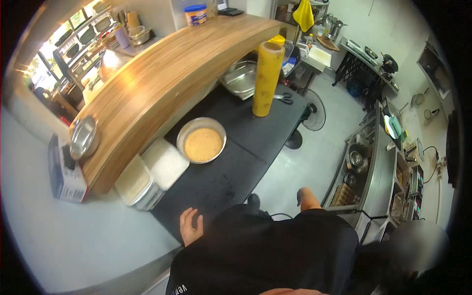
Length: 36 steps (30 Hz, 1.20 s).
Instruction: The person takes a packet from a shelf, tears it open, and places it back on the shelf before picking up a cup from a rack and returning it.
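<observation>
My left hand (191, 226) is over the near edge of the black table (206, 191), fingers spread and holding nothing. Of my right hand only a strip of skin (290, 292) shows at the bottom edge, its fingers hidden. Farther along the table stands a metal bowl (196, 123) containing a pale orange-tan mass. White tubs sit beside it; the nearer-to-bowl tub (166, 163) has a white surface, and another tub (132, 182) tops a stack. A tall yellow roll of wrap (268, 81) stands upright toward the far end, with black-handled scissors (286, 100) behind it.
A raised wooden counter (162, 64) curves along the table, carrying a metal bowl (84, 137) and a blue-lidded tub (195, 15). Metal trays (240, 78) lie below it. A floor fan (313, 110) stands past the table; steel shelving (373, 167) and another person (383, 268) are right.
</observation>
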Tool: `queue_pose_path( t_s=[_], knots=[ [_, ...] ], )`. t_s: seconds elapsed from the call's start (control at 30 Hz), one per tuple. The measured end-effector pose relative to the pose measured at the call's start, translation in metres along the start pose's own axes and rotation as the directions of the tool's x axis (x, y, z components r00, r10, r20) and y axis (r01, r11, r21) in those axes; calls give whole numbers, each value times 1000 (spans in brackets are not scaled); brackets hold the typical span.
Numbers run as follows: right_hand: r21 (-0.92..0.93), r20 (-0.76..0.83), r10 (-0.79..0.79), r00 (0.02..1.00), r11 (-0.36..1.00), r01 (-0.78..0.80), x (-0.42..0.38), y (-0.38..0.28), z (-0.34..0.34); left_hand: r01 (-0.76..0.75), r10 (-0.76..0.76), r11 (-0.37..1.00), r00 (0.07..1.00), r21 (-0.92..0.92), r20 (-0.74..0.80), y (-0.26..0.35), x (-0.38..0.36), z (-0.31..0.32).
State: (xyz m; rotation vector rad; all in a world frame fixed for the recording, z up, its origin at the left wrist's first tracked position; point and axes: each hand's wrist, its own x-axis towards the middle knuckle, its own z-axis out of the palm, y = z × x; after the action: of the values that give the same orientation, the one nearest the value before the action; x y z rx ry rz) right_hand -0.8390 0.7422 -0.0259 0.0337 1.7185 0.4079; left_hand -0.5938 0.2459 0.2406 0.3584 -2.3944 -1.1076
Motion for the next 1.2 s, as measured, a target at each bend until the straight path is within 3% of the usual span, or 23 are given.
queue_pose_path(
  t_s=[0.17,0.23,0.27,0.3,0.43,0.53,0.57,0.6,0.67,0.7,0.73,0.77,0.8,0.83,0.87,0.9,0.97,1.0,1.03,1.07,1.1,1.17,1.2],
  knots=[
    [128,108,-11,994,992,-3,65,83,-22,26,-27,1000,998,12,62,63,67,91],
    [317,308,-94,947,948,-9,79,111,-31,0,1,1000,994,-6,108,88,91,125],
    [537,393,-13,919,815,-218,89,118,-26,-7,10,1000,994,-25,113,98,101,140],
    [559,404,-22,915,797,-227,96,132,-17,-23,27,999,990,-34,140,109,110,154],
    [242,275,-285,918,945,221,21,180,17,-98,116,989,980,-112,162,132,133,201],
    [296,157,-314,936,920,259,11,196,96,-186,220,967,954,-172,206,138,144,232],
    [478,356,-242,903,877,46,36,192,129,-218,263,955,936,-200,234,139,143,239],
    [512,370,-266,890,858,44,34,173,162,-192,258,952,923,-240,284,144,141,246],
    [852,374,-413,831,507,-131,12,164,212,-228,314,936,885,-268,344,140,137,261],
    [928,345,-454,821,297,-226,-4,178,223,-250,344,925,870,-286,352,143,134,275],
    [902,325,-385,864,400,-162,-19,174,231,-213,330,930,844,-300,423,146,133,285],
    [961,126,-602,788,271,54,38,196,291,-200,322,928,853,-314,411,150,130,295],
    [969,191,-425,885,228,-100,17,196,290,-212,340,927,826,-311,450,153,130,308],
    [968,188,-419,888,234,-94,2,196,285,-229,358,925,793,-303,493,156,130,320],
    [960,231,-403,885,241,-141,-6,198,286,-316,431,895,794,-313,430,165,129,334],
    [948,278,-388,879,259,-186,-10,203,285,-310,416,903,805,-299,422,168,126,347],
    [908,367,-332,869,332,-257,-14,236,255,-426,568,818,705,-386,425,179,127,376],
    [879,411,-294,863,380,-289,-9,257,237,-449,596,793,713,-413,370,189,129,390],
    [815,554,-436,709,460,-354,13,268,225,-435,558,819,754,-373,346,191,126,398],
    [923,-22,-327,945,356,145,2,281,230,-432,532,846,727,-314,434,190,122,408],
    [695,-615,-198,764,323,643,-12,299,232,-420,489,872,705,-252,515,189,116,420],
    [459,-604,-136,786,747,482,105,353,195,-380,406,913,809,-149,426,187,102,434],
    [412,-553,-147,820,807,423,83,357,138,-318,321,945,850,-80,418,185,93,437]
  ],
)
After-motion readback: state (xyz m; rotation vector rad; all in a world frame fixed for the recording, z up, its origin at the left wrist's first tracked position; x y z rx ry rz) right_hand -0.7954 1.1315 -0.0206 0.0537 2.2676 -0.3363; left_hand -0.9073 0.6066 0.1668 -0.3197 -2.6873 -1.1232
